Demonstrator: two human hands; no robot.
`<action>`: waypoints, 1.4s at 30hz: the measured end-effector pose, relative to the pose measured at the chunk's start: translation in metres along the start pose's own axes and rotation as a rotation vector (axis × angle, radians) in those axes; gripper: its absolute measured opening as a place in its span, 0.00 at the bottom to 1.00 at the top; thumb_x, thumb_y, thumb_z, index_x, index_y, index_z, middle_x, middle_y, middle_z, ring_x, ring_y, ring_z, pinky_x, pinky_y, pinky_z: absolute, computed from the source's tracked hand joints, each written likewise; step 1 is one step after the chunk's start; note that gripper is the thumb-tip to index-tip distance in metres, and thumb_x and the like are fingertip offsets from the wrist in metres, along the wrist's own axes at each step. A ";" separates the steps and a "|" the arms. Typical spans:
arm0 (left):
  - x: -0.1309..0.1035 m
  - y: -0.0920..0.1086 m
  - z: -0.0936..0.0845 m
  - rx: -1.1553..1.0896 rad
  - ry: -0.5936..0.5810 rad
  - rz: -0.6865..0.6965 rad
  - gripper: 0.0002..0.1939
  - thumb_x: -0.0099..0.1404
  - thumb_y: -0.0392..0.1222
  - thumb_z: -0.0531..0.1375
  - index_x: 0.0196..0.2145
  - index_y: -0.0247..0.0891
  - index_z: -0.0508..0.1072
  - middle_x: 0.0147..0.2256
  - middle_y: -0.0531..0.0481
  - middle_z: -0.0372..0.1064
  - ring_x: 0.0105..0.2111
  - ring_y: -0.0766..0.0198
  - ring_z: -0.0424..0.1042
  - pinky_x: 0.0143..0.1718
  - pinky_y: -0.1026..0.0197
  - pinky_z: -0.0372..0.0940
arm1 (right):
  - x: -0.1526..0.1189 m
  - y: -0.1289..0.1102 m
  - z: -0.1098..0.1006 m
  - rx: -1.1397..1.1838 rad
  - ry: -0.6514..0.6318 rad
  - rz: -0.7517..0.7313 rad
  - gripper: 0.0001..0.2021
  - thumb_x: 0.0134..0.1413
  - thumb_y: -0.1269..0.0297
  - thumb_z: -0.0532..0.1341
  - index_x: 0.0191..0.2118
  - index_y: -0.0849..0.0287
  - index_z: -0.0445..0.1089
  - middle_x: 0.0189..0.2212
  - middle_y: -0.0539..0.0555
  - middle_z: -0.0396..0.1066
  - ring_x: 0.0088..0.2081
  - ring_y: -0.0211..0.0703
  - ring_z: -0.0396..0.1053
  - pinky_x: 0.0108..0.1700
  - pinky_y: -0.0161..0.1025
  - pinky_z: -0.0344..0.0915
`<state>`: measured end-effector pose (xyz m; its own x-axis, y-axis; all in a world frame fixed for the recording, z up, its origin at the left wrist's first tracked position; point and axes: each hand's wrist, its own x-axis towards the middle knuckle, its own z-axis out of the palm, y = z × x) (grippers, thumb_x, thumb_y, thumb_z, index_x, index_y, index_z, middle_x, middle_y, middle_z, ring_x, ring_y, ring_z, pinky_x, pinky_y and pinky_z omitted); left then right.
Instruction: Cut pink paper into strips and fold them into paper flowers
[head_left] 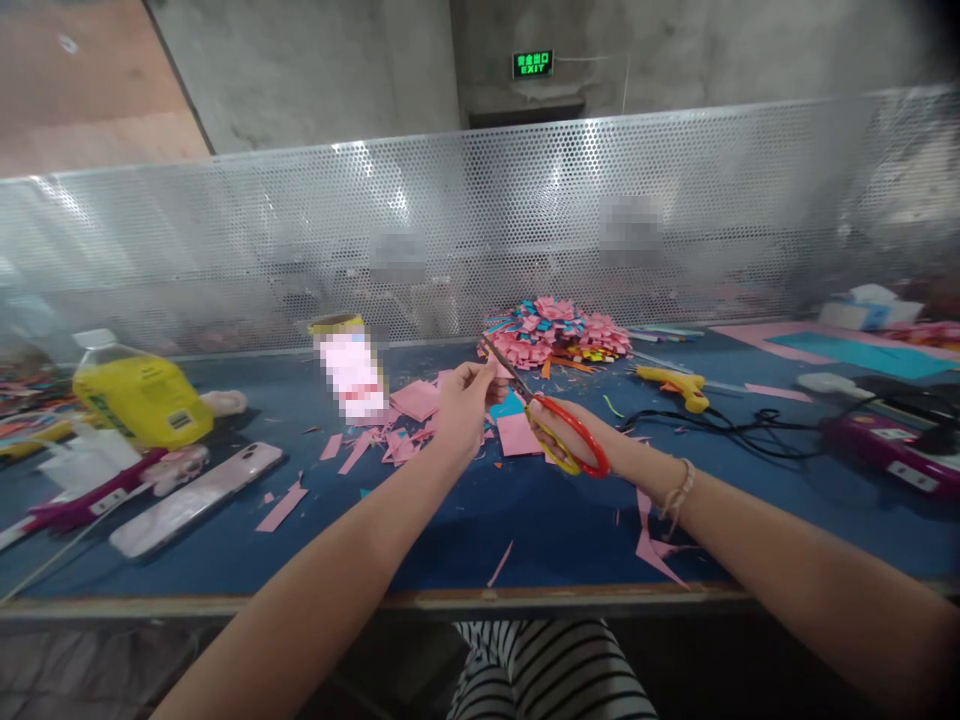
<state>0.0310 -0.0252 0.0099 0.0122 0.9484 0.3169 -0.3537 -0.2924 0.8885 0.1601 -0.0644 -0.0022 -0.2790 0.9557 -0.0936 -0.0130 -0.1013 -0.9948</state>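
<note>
My right hand [561, 428] is closed on a pair of scissors [592, 448] with red and yellow handles. The dark blades point up and left, past the fingers of my left hand [466, 398]. Those fingers pinch a small piece of pink paper [504, 370] beside the blades; part of it is hidden. Beneath my hands lie a pink paper square [519, 436] and a bit of blue paper [508, 404]. A heap of pink and blue fringed paper pieces [551, 328] sits just behind.
Pink scraps [281, 510] litter the blue table [450, 540]. At left are a yellow-labelled bottle [142, 392], a phone [196, 500] and a blurred-out container [349, 372]. To the right lie a yellow glue gun [675, 385], a black cord [739, 428] and large coloured sheets [862, 352]. A perforated metal screen [262, 250] stands behind.
</note>
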 end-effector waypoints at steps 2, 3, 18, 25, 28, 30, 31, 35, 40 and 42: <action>0.000 0.000 0.000 -0.005 0.008 -0.006 0.07 0.51 0.36 0.57 0.19 0.34 0.62 0.17 0.54 0.62 0.17 0.74 0.61 0.20 0.69 0.57 | -0.003 -0.002 0.001 -0.044 0.014 -0.025 0.14 0.53 0.59 0.48 0.19 0.58 0.54 0.09 0.43 0.52 0.08 0.28 0.49 0.10 0.28 0.47; 0.000 0.000 0.001 -0.006 0.014 -0.008 0.07 0.51 0.36 0.57 0.19 0.34 0.62 0.16 0.54 0.62 0.17 0.74 0.61 0.20 0.69 0.57 | -0.004 -0.003 0.001 -0.063 0.026 -0.046 0.14 0.52 0.59 0.49 0.19 0.58 0.54 0.09 0.43 0.52 0.08 0.28 0.48 0.10 0.28 0.47; 0.000 -0.003 0.001 -0.038 -0.006 -0.044 0.07 0.50 0.37 0.58 0.19 0.33 0.63 0.17 0.54 0.63 0.16 0.75 0.61 0.20 0.70 0.56 | 0.007 0.011 -0.008 0.055 -0.085 0.018 0.16 0.50 0.51 0.48 0.20 0.57 0.53 0.10 0.43 0.51 0.10 0.29 0.48 0.11 0.28 0.47; -0.003 -0.001 0.003 -0.023 -0.020 -0.084 0.08 0.51 0.38 0.57 0.20 0.34 0.62 0.17 0.54 0.63 0.16 0.75 0.60 0.20 0.70 0.57 | 0.004 0.009 -0.007 0.060 -0.078 -0.011 0.17 0.52 0.51 0.45 0.21 0.57 0.53 0.11 0.43 0.53 0.10 0.29 0.50 0.12 0.28 0.49; -0.004 -0.001 0.003 -0.019 -0.028 -0.098 0.08 0.51 0.38 0.57 0.19 0.34 0.62 0.17 0.54 0.63 0.15 0.75 0.60 0.20 0.70 0.56 | 0.010 0.014 -0.010 0.073 -0.078 0.003 0.15 0.51 0.53 0.46 0.21 0.58 0.54 0.12 0.44 0.53 0.11 0.29 0.51 0.12 0.28 0.50; -0.004 -0.001 0.003 -0.022 -0.033 -0.101 0.08 0.51 0.37 0.57 0.19 0.34 0.62 0.17 0.54 0.64 0.15 0.76 0.61 0.20 0.70 0.56 | 0.011 0.014 -0.010 0.061 -0.061 0.000 0.15 0.51 0.53 0.47 0.22 0.58 0.55 0.12 0.44 0.53 0.11 0.29 0.51 0.12 0.27 0.50; -0.004 -0.002 0.003 -0.024 -0.035 -0.104 0.08 0.51 0.37 0.57 0.19 0.34 0.62 0.17 0.53 0.64 0.16 0.76 0.61 0.20 0.70 0.56 | 0.010 0.013 -0.009 0.042 -0.053 -0.005 0.15 0.51 0.53 0.47 0.22 0.58 0.55 0.12 0.44 0.53 0.11 0.29 0.51 0.12 0.27 0.50; -0.004 -0.004 0.004 -0.031 -0.026 -0.115 0.08 0.52 0.36 0.57 0.19 0.34 0.62 0.17 0.53 0.64 0.15 0.76 0.60 0.20 0.70 0.57 | 0.001 0.005 -0.002 -0.087 -0.004 -0.084 0.17 0.50 0.50 0.48 0.20 0.58 0.53 0.10 0.43 0.52 0.10 0.29 0.50 0.11 0.28 0.50; -0.002 -0.004 0.003 -0.016 -0.036 -0.107 0.08 0.51 0.38 0.58 0.20 0.34 0.62 0.18 0.53 0.63 0.15 0.76 0.60 0.20 0.69 0.57 | 0.005 0.004 -0.007 -0.330 0.070 -0.190 0.16 0.51 0.51 0.47 0.22 0.57 0.54 0.11 0.43 0.51 0.11 0.29 0.48 0.12 0.29 0.49; -0.001 -0.004 0.001 0.019 -0.058 -0.098 0.08 0.51 0.40 0.58 0.20 0.34 0.63 0.18 0.54 0.64 0.15 0.76 0.60 0.20 0.69 0.57 | 0.013 0.007 -0.018 -0.380 0.141 -0.218 0.14 0.50 0.52 0.48 0.24 0.57 0.55 0.13 0.44 0.53 0.13 0.31 0.51 0.14 0.30 0.51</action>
<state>0.0333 -0.0254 0.0063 0.1004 0.9640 0.2461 -0.3306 -0.2010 0.9221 0.1737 -0.0478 -0.0111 -0.1751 0.9744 0.1410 0.3033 0.1896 -0.9338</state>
